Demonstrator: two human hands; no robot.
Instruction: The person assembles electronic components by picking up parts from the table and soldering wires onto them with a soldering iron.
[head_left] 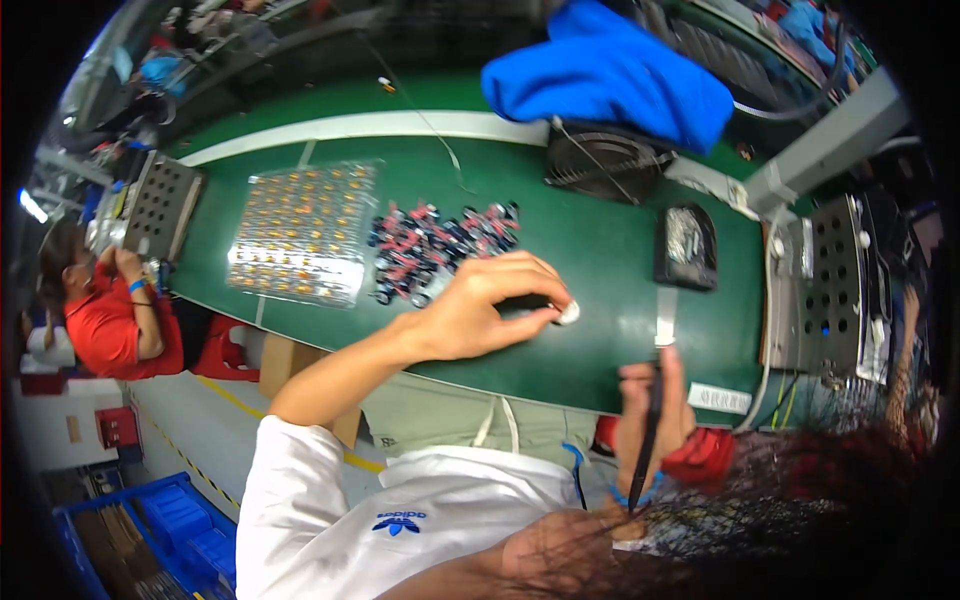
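From the head view, looking down: my left hand [480, 308] is curled, thumb and fingertips pinched on a small rounded whitish piece [569, 315] over the smooth green bench top [590, 370]. My right hand [675, 405], blurred, has its fingers wrapped round a slim black pen-like tool [648, 450]. Beyond my left hand lies a tangled heap of dark roundish parts with reddish wires [440, 245]; left of that, a glossy clear plastic tray [300, 235] dotted with orange rows

A factory workshop: the green workbench [600, 255] bears heaped small parts [405, 240]; left of it is a red-shirted worker [105, 335].
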